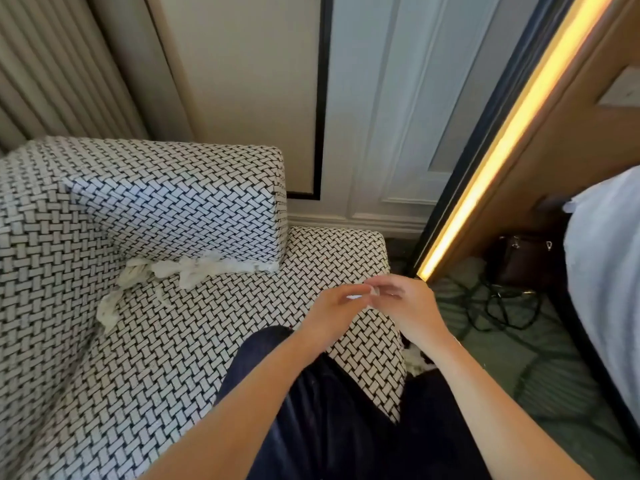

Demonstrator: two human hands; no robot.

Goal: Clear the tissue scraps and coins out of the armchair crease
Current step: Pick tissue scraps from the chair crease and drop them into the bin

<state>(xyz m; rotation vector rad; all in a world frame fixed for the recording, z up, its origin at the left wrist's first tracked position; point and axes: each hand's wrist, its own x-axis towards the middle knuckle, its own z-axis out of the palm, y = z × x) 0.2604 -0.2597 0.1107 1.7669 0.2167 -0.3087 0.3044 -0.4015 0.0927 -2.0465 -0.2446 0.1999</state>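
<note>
White tissue scraps [194, 270] lie twisted along the crease where the armchair seat [166, 341] meets its arm and back, trailing down to the left. Both hands hover together over the seat's right front corner. My left hand [332, 313] and my right hand [405, 303] pinch a small white tissue scrap [373, 292] between their fingertips. No coins show in this view.
The armchair has black-and-white woven fabric. My dark-trousered knee [311, 393] rests on the seat. To the right, green carpet holds tangled black cables [498, 306], a dark bag [523, 258], a white scrap [415, 362] on the floor, and a lit mirror edge [491, 168].
</note>
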